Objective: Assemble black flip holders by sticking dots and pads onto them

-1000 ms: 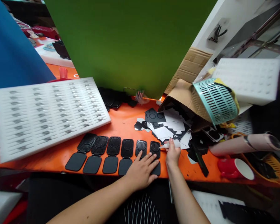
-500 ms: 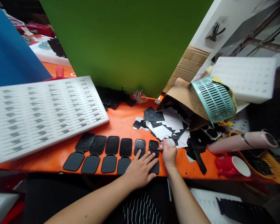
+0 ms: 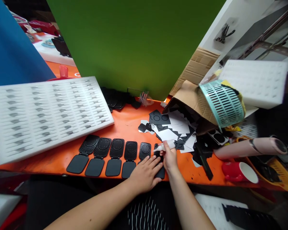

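My right hand (image 3: pixel 170 158) is wrapped round a small white squeeze bottle (image 3: pixel 169 145). The bottle lies nearly level, its narrow nozzle pointing left over the textured upper half of the rightmost black hinged case (image 3: pixel 156 151), which the hand partly hides. My left hand (image 3: pixel 146 174) rests flat with fingers stretched out, across the lower parts of the two rightmost cases. Several more opened cases, such as the black hinged case (image 3: pixel 116 149) further left, lie in a row, ridged halves away from me and smooth halves near the table's edge.
A white foam tray (image 3: pixel 50 116) with metal pieces in slots stands at left. Beyond my right hand lies a pile of black and white cut sheets (image 3: pixel 175 123) before a cardboard box (image 3: pixel 189 95). A teal basket (image 3: pixel 222 103), pink bottle (image 3: pixel 249 147) and red mug (image 3: pixel 237 172) are at right.
The squeeze bottle has tipped from pointing at the rightmost case's right side to lying across above it, its nozzle now further left. My left hand stays nearly in place.
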